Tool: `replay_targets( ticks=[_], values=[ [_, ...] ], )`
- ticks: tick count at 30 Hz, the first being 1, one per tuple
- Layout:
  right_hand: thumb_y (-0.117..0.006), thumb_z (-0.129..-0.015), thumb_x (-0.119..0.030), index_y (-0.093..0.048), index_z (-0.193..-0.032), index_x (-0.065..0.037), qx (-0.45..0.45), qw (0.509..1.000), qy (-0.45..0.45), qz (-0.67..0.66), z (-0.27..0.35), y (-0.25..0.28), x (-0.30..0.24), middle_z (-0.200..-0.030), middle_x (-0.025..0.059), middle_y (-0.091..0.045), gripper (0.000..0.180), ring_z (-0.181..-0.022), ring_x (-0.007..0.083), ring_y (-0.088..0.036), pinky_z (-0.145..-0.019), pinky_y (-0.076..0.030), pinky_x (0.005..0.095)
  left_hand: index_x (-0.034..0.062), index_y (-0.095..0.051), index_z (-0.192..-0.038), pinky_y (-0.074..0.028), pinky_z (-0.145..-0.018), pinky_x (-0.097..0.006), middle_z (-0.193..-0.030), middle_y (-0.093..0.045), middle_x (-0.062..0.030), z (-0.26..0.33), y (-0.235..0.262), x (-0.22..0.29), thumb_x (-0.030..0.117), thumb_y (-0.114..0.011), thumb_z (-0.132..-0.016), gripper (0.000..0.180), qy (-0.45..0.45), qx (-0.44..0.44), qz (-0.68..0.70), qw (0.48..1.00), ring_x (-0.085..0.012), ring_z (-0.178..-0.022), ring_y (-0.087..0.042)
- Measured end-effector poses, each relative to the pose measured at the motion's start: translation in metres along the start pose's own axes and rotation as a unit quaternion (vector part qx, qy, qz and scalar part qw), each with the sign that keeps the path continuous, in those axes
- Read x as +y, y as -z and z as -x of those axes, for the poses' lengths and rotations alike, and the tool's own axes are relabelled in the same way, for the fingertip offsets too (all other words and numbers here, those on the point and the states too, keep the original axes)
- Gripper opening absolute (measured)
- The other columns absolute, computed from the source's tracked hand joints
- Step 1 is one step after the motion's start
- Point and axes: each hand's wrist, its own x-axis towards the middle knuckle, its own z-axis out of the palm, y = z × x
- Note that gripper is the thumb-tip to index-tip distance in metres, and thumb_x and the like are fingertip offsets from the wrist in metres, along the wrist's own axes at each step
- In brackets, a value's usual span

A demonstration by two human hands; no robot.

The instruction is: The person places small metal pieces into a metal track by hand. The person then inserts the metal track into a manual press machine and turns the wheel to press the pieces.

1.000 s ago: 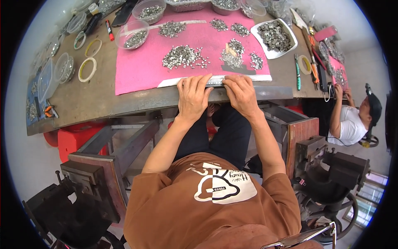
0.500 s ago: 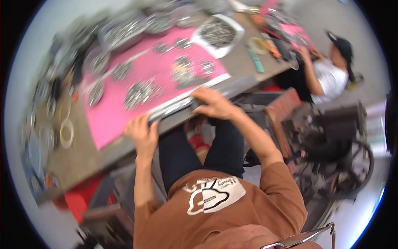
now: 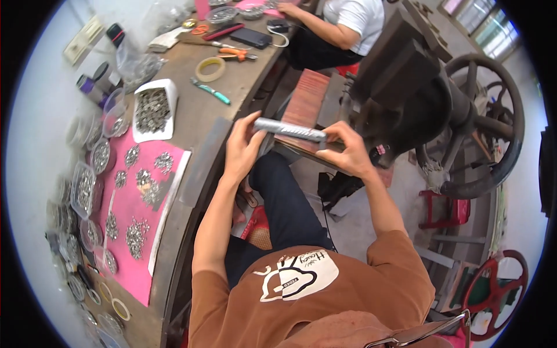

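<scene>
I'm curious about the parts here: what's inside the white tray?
The white tray holds a heap of small metallic pieces; whatever the heap covers underneath cannot be seen.

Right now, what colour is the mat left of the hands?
The mat is pink; head view shows it best.

Head fisheye is looking steeply down from the wearer's head, over the brown printed short-sleeved shirt [image 3: 313, 290], with thin metal-framed glasses [image 3: 429, 332] sitting very near at the bottom edge. Bare left hand [image 3: 242, 142] and bare right hand [image 3: 347, 148] are showing above centre, fairly near. Long brown-topped workbench [image 3: 183, 66] is curving along the left; dark round metal handwheel [image 3: 490, 126] is standing right.
</scene>
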Motion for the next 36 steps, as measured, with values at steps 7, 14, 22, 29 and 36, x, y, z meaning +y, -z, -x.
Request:
replay_targets(
  ticks=[7, 14, 22, 29, 36],
  values=[
    [-0.091, -0.068, -0.019, -0.061, -0.092, -0.004, 0.162, 0.974, -0.128, 0.088, 0.025, 0.027, 0.039, -0.085, 0.0038, -0.057, 0.042, -0.076, 0.0161, -0.057, -0.071, -0.049, 0.0299, 0.0016, -0.063, -0.133, -0.048, -0.095, -0.028, -0.118, -0.065, -0.0098, -0.102, -0.141, -0.04, 0.005, -0.059, -0.097, 0.037, 0.055, -0.124, 0.098, 0.986, -0.0184, -0.108, -0.062],
    [-0.096, -0.063, -0.031, -0.056, -0.082, -0.005, 0.187, 0.963, -0.042, 0.188, 0.013, 0.003, 0.052, -0.072, 0.0052, -0.056, 0.051, -0.071, 0.0249, -0.05, -0.064, -0.044, 0.0376, 0.0018, -0.06, -0.137, -0.046, -0.101, -0.034, -0.126, -0.067, -0.0167, -0.124, -0.204, -0.055, 0.007, -0.052, -0.101, 0.037, -0.012, -0.159, 0.066, 0.985, -0.0268, -0.117, -0.063],
    [-0.069, -0.094, -0.024, -0.062, -0.112, 0.0, 0.448, 0.817, 0.113, 0.346, 0.097, 0.116, -0.042, -0.119, 0.0183, -0.063, 0.031, -0.103, 0.0307, -0.064, -0.091, -0.053, 0.0414, 0.0038, -0.044, -0.153, -0.033, -0.115, -0.029, -0.151, -0.053, -0.0137, -0.093, -0.161, -0.022, 0.028, -0.05, -0.107, 0.052, 0.078, -0.271, 0.146, 0.948, -0.0201, -0.139, -0.047],
    [-0.073, -0.091, -0.002, -0.055, -0.115, 0.003, 0.631, 0.758, -0.073, 0.15, 0.153, 0.154, 0.001, -0.105, 0.0125, -0.066, 0.03, -0.096, 0.0166, -0.064, -0.089, -0.051, 0.0315, 0.0012, -0.03, -0.159, -0.01, -0.125, -0.055, -0.166, -0.027, -0.0184, -0.06, -0.148, -0.011, 0.055, -0.081, -0.077, 0.11, -0.086, -0.321, -0.068, 0.941, -0.0352, -0.155, -0.02],
    [-0.075, -0.093, -0.009, -0.058, -0.101, 0.001, 0.547, 0.793, -0.16, 0.216, 0.14, 0.222, -0.067, -0.079, 0.0063, -0.063, 0.021, -0.068, 0.0127, -0.062, -0.068, -0.051, 0.0277, -0.0015, -0.034, -0.156, -0.011, -0.124, -0.056, -0.165, -0.03, -0.0195, -0.064, -0.155, -0.011, 0.055, -0.083, -0.074, 0.111, -0.114, -0.309, -0.11, 0.938, -0.0357, -0.155, -0.022]
  ],
)
